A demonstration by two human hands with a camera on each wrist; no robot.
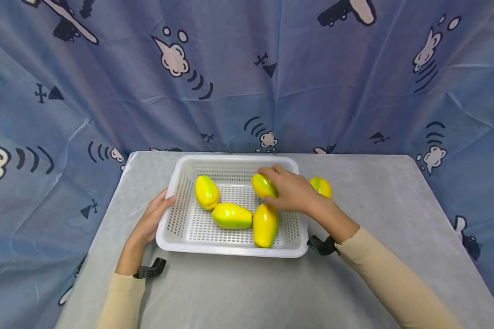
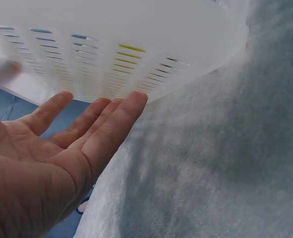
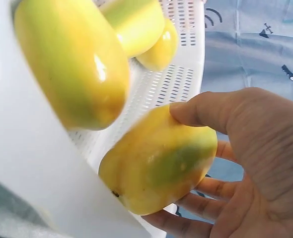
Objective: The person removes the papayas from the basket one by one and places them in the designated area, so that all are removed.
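A white plastic basket (image 1: 230,251) with slotted walls stands on the table. My left hand (image 1: 153,218) holds its left side, thumb over the rim; in the left wrist view the fingers (image 2: 109,131) touch the outer wall. With thumb and fingers, my right hand (image 1: 292,189) grips a yellow-green papaya (image 3: 159,161) at the basket's right end. Inside lie three more: one papaya (image 1: 207,192) at the left, another papaya (image 1: 232,215) lying sideways in the middle, and a third papaya (image 1: 265,226) near the front right, just below the right hand.
One further papaya (image 1: 321,186) lies on the grey table (image 1: 238,292) outside the basket, partly hidden behind the right hand and wrist. Behind the table hangs a blue patterned curtain (image 1: 230,82). A black wrist camera (image 1: 322,245) is close to the basket's front right corner.
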